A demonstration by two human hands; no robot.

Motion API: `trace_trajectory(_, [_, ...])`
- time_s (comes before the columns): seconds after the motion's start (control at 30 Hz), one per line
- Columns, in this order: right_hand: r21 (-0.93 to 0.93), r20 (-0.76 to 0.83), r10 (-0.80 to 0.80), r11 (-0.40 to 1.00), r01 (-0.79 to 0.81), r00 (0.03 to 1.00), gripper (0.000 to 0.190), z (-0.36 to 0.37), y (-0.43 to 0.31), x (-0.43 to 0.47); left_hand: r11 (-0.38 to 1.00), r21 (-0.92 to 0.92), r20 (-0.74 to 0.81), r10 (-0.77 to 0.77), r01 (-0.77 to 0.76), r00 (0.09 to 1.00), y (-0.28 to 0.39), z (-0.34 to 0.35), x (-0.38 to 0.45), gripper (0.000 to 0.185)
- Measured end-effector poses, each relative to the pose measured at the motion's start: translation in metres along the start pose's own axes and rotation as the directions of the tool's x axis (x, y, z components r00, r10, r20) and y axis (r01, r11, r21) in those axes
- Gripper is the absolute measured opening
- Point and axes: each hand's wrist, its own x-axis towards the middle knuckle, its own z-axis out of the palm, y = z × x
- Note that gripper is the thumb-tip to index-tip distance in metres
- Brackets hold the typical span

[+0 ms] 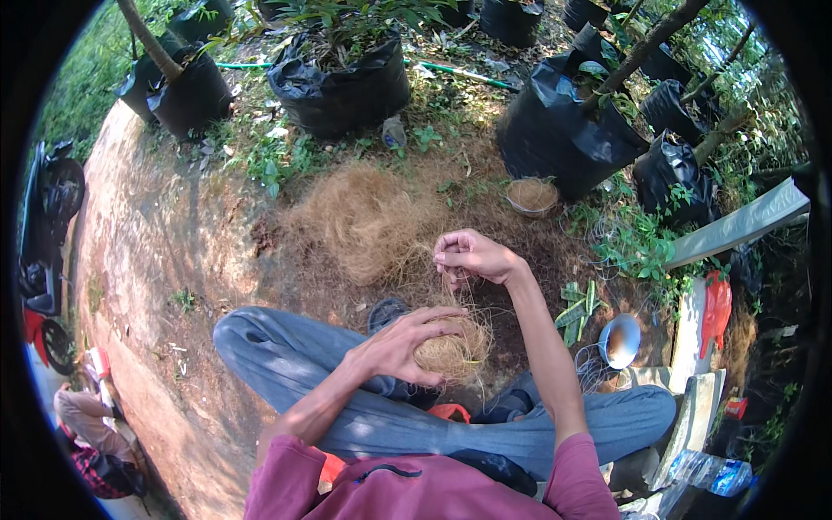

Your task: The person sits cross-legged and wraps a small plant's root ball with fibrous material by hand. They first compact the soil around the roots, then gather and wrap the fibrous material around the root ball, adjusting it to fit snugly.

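Observation:
My left hand (416,341) holds a round ball of brown plant fibre (455,351) above my crossed legs, its fingers spread over the ball's left side and top. Just above the ball, my right hand (473,257) is raised with thumb and fingertips pinched together on thin loose strands. These strands hang down towards the ball. A large loose heap of the same fibre (364,218) lies on the soil beyond my hands. A shallow round container filled with brown fibre (533,195) sits beside a black plant bag.
Black plant bags (565,130) line the far side. At right are a light bowl (619,341), coiled thin line (588,367), cut green leaves (577,312), a red plastic bag (715,312) and a plastic bottle (708,472). A person (97,435) sits at far left below a motorcycle (49,227).

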Motion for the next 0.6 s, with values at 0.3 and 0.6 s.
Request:
trace_trajectory(0.3, [0.39, -0.706, -0.089, 0.78, 0.49, 0.702, 0.009, -0.044, 0.018, 0.038, 0.996, -0.041, -0.126, 0.07, -0.076, 0.99, -0.001, -0.01, -0.007, 0.067])
trace_trajectory(0.6, [-0.173, -0.61, -0.183, 0.98, 0.096, 0.771, 0.035, -0.051, -0.004, 0.068, 0.99, -0.138, -0.392, -0.09, 0.038, 0.915, -0.025, -0.016, -0.01, 0.061])
